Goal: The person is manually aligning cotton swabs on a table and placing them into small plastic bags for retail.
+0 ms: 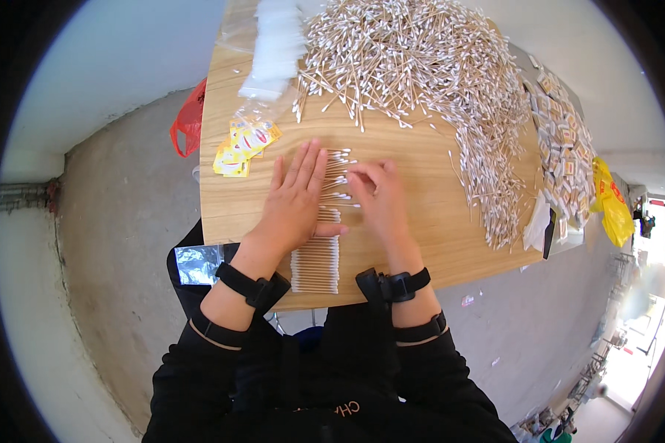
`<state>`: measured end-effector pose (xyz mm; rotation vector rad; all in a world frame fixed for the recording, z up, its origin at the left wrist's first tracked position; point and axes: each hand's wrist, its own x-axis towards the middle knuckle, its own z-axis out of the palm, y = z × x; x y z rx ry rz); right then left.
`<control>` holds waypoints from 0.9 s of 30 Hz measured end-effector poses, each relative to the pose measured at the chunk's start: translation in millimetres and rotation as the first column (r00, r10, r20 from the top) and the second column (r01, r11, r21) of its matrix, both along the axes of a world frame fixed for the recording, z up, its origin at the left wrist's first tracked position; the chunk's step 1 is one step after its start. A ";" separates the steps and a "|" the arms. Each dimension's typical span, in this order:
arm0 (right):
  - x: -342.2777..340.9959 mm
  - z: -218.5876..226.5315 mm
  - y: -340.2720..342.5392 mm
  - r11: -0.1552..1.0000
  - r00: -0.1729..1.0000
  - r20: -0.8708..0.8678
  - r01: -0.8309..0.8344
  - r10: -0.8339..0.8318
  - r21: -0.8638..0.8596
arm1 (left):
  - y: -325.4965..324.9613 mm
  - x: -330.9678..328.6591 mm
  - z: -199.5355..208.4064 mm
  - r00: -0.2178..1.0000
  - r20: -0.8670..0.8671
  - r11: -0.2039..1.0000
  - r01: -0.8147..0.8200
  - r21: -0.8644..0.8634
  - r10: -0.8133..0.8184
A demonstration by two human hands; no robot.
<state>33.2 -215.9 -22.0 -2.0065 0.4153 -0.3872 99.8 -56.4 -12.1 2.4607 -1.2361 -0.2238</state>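
Observation:
A column of cotton swabs (315, 269) lies on the table, its sticks side by side and running left to right. The near part is even; toward the far end the swabs (338, 164) fan out and overlap. My left hand (294, 199) rests flat over the column with fingers stretched forward and the thumb out across the swabs. Just right of the column, my right hand (380, 198) has its fingers curled in a pinch at the white tips. Whatever sits between those fingertips is too small to make out.
A large heap of loose swabs (414, 59) covers the table's far side and curves down the right. Clear plastic bags (277, 44) and yellow printed cards (245, 144) lie at the far left. Packed swab bundles (565, 140) and a yellow bag (612, 203) are beyond the right edge.

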 end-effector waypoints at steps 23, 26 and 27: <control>49.3 -3.0 -19.9 0.994 0.983 -0.172 -0.076 0.062 -0.077 | 3.3 -5.3 -4.0 0.997 0.061 0.997 -0.058 0.048 0.055; 47.1 -4.2 -23.4 0.993 0.985 -0.142 -0.104 0.096 -0.055 | 3.7 -5.2 -5.5 0.996 0.064 0.998 -0.067 0.005 0.066; 46.9 -3.6 -23.5 0.992 0.985 -0.141 -0.109 0.100 -0.057 | 4.0 -4.9 -5.9 0.995 0.065 0.997 -0.072 0.003 0.071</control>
